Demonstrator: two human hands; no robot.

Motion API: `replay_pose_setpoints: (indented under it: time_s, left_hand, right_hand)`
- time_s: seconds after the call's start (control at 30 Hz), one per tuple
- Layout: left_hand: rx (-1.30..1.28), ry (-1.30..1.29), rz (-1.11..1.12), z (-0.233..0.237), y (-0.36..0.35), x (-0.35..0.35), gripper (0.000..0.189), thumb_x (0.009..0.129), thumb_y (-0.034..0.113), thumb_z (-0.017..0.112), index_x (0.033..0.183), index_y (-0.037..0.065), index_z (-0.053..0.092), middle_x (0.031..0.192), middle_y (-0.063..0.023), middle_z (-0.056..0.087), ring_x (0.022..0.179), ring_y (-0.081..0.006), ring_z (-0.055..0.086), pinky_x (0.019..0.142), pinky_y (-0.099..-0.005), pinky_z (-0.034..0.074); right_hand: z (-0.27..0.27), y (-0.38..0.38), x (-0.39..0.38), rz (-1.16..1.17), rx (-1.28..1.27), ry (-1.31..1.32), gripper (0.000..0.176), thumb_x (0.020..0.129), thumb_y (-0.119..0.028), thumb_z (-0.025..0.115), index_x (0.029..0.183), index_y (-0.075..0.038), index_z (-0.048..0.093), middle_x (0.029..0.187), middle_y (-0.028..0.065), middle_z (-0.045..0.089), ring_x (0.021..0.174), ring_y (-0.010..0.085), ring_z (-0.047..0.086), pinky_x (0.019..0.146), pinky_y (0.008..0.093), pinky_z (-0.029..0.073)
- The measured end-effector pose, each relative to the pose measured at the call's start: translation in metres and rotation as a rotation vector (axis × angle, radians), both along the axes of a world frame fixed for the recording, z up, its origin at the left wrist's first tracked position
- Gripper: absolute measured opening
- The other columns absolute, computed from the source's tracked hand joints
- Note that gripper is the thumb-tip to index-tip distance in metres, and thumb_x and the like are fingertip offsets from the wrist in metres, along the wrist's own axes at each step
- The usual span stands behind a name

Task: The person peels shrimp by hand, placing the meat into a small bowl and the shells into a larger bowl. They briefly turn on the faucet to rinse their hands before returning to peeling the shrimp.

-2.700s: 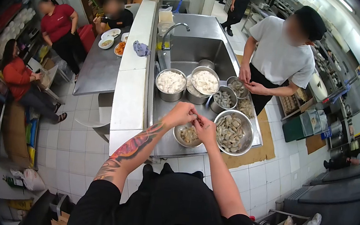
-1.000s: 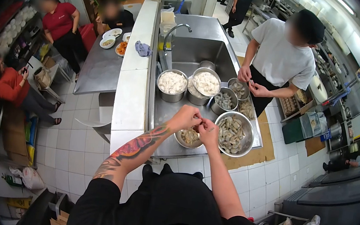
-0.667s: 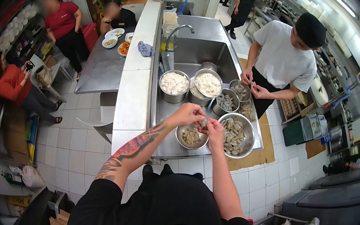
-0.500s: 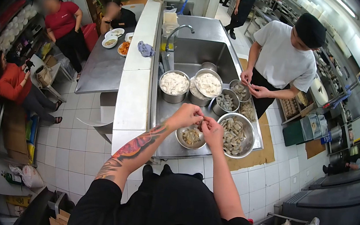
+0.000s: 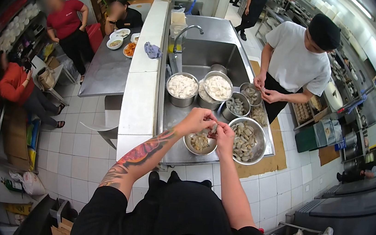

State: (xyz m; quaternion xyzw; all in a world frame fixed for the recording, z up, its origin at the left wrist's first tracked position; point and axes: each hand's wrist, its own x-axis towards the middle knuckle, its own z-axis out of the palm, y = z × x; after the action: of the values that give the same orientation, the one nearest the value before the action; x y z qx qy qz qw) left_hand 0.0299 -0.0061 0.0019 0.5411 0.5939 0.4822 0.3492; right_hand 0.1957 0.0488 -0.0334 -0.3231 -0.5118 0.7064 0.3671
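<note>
My left hand [image 5: 198, 120] and my right hand [image 5: 225, 133] meet over a small steel bowl [image 5: 199, 143] of shells, both pinching one grey shrimp [image 5: 213, 129] between the fingertips. Just right of my right hand stands a large steel bowl [image 5: 245, 140] heaped with raw grey shrimp. Both bowls rest on the steel counter [image 5: 174, 116] beside the sink. My left forearm carries a red and orange tattoo.
Behind stand two bowls of white peeled pieces [image 5: 181, 87] [image 5: 217, 87] and smaller shrimp bowls [image 5: 235, 106]. A sink [image 5: 207, 52] with faucet lies beyond. A person in a white shirt [image 5: 292, 55] works at the counter's right. Three people are around a table [image 5: 105, 68] at left.
My hands stay together over the small bowl, working the shrimp; they shifted slightly right and down. The person in white keeps handling something at the far bowls.
</note>
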Motion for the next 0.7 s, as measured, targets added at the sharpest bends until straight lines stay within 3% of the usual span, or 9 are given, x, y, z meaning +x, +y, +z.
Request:
replay_pose_setpoints:
  time_s: [0.1, 0.17, 0.3, 0.33, 0.37, 0.5, 0.57, 0.63, 0.7]
  left_hand:
    - [0.008, -0.068, -0.027, 0.002, 0.000, -0.002, 0.019, 0.085, 0.012, 0.075, 0.099, 0.000, 0.072, 0.091, -0.0100, 0.073, 0.079, -0.0163, 0.070, 0.072, -0.0290, 0.055]
    - [0.073, 0.259, -0.022, 0.002, -0.001, -0.003, 0.019, 0.087, 0.013, 0.075, 0.100, 0.000, 0.072, 0.096, -0.0081, 0.073, 0.084, -0.0128, 0.068, 0.074, -0.0282, 0.054]
    - [0.103, 0.389, 0.059, -0.002, -0.002, -0.001, 0.021, 0.089, 0.015, 0.075, 0.102, -0.001, 0.071, 0.098, -0.0058, 0.072, 0.085, -0.0103, 0.066, 0.075, -0.0276, 0.055]
    - [0.014, 0.159, 0.017, -0.006, 0.000, -0.001, 0.023, 0.089, 0.014, 0.074, 0.105, -0.002, 0.070, 0.098, -0.0063, 0.072, 0.085, -0.0108, 0.067, 0.076, -0.0275, 0.055]
    - [-0.075, -0.072, -0.024, -0.008, 0.002, -0.002, 0.024, 0.089, 0.014, 0.073, 0.107, -0.002, 0.069, 0.098, -0.0068, 0.071, 0.085, -0.0113, 0.067, 0.077, -0.0275, 0.056]
    - [-0.091, -0.135, -0.048, -0.017, 0.005, -0.006, 0.027, 0.089, 0.013, 0.073, 0.111, -0.003, 0.067, 0.098, -0.0082, 0.071, 0.086, -0.0120, 0.067, 0.078, -0.0272, 0.056]
    - [-0.042, -0.142, -0.042, -0.017, 0.002, -0.006, 0.028, 0.087, 0.014, 0.075, 0.107, -0.004, 0.066, 0.091, -0.0076, 0.071, 0.080, -0.0112, 0.067, 0.071, -0.0275, 0.055]
    - [-0.059, -0.194, -0.044, -0.021, 0.004, -0.006, 0.028, 0.086, 0.013, 0.074, 0.107, -0.004, 0.066, 0.091, -0.0079, 0.071, 0.080, -0.0111, 0.067, 0.071, -0.0276, 0.055]
    - [-0.075, -0.243, -0.048, -0.024, 0.007, -0.007, 0.028, 0.086, 0.012, 0.073, 0.108, -0.004, 0.066, 0.091, -0.0082, 0.071, 0.080, -0.0111, 0.067, 0.071, -0.0278, 0.055]
  right_hand:
    - [-0.003, -0.007, -0.005, -0.087, -0.075, 0.113, 0.015, 0.101, -0.007, 0.051, 0.109, 0.001, 0.060, 0.088, 0.0068, 0.068, 0.065, 0.0127, 0.064, 0.057, 0.0277, 0.056]
    - [-0.007, -0.007, -0.007, -0.130, -0.061, 0.131, 0.012, 0.101, -0.007, 0.052, 0.109, 0.000, 0.059, 0.087, 0.0049, 0.066, 0.064, 0.0111, 0.061, 0.054, 0.0275, 0.054]
    - [-0.019, 0.001, -0.013, -0.223, 0.316, -0.069, 0.009, 0.102, -0.008, 0.051, 0.105, -0.002, 0.056, 0.085, 0.0047, 0.062, 0.062, 0.0091, 0.060, 0.053, 0.0250, 0.052]
    - [-0.022, 0.003, -0.014, -0.268, 0.496, -0.162, 0.008, 0.102, -0.007, 0.050, 0.105, -0.002, 0.056, 0.085, 0.0047, 0.062, 0.061, 0.0087, 0.060, 0.052, 0.0243, 0.051]
    - [-0.026, 0.004, -0.015, -0.268, 0.496, -0.162, 0.008, 0.102, -0.007, 0.050, 0.105, -0.002, 0.056, 0.085, 0.0047, 0.062, 0.061, 0.0087, 0.060, 0.052, 0.0243, 0.051]
    - [-0.030, 0.005, -0.021, -0.195, 0.617, -0.241, 0.007, 0.101, -0.004, 0.049, 0.105, -0.002, 0.055, 0.084, 0.0047, 0.062, 0.060, 0.0088, 0.060, 0.052, 0.0252, 0.052]
    - [-0.031, 0.005, -0.021, -0.189, 0.641, -0.262, 0.007, 0.101, -0.004, 0.048, 0.105, -0.002, 0.055, 0.084, 0.0048, 0.062, 0.060, 0.0089, 0.061, 0.052, 0.0257, 0.052]
    - [-0.010, -0.003, -0.020, -0.167, 0.534, -0.260, 0.008, 0.097, -0.002, 0.051, 0.098, 0.001, 0.059, 0.086, 0.0103, 0.064, 0.070, 0.0164, 0.065, 0.060, 0.0316, 0.054]
    - [0.000, -0.005, -0.020, -0.159, 0.473, -0.212, 0.008, 0.098, -0.002, 0.051, 0.098, 0.001, 0.058, 0.085, 0.0095, 0.064, 0.069, 0.0162, 0.064, 0.058, 0.0312, 0.054]
